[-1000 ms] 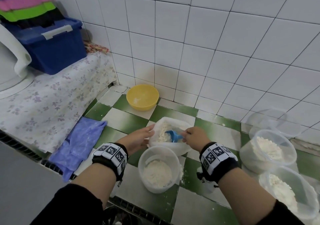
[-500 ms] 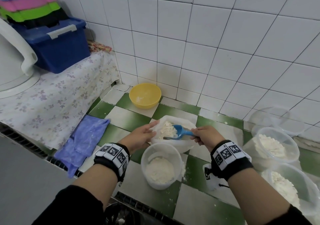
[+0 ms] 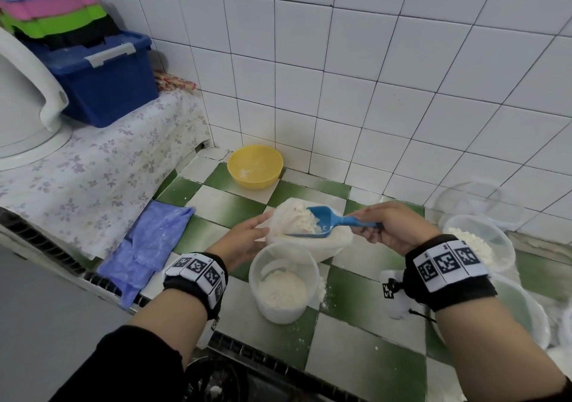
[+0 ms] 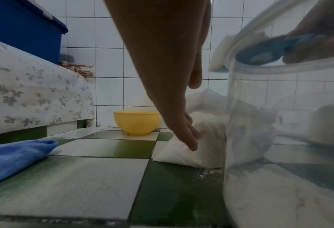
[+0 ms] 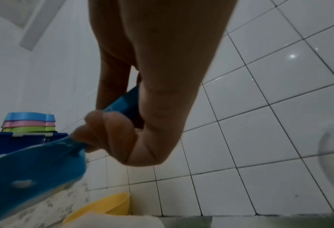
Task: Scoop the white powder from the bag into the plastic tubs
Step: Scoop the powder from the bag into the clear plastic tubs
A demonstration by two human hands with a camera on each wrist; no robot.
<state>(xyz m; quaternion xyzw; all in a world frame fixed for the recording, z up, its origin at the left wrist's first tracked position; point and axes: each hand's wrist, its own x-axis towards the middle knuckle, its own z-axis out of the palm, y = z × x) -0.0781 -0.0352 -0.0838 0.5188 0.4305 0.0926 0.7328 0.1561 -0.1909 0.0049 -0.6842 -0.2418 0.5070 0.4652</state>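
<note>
A clear bag of white powder (image 3: 334,244) lies on the green-and-white tiled floor (image 3: 365,367). My right hand (image 3: 387,228) grips the handle of a blue scoop (image 3: 325,220), which is heaped with powder and held above the bag's mouth. In the right wrist view the fingers (image 5: 111,131) curl round the blue scoop (image 5: 35,169). My left hand (image 3: 247,240) rests with straight fingers (image 4: 189,138) against the bag (image 4: 199,148). A partly filled plastic tub (image 3: 283,281) stands just in front of the bag; the same tub (image 4: 279,138) fills the right of the left wrist view.
A yellow bowl (image 3: 255,166) sits by the tiled wall. A blue cloth (image 3: 145,247) lies to the left. Other tubs with powder (image 3: 479,244) stand at the right. A blue storage box (image 3: 102,79) sits on a flowered cover (image 3: 93,179).
My right hand has lifted the scoop out of the bag, now loaded with powder, and drawn it up and right. The left hand stays against the bag.
</note>
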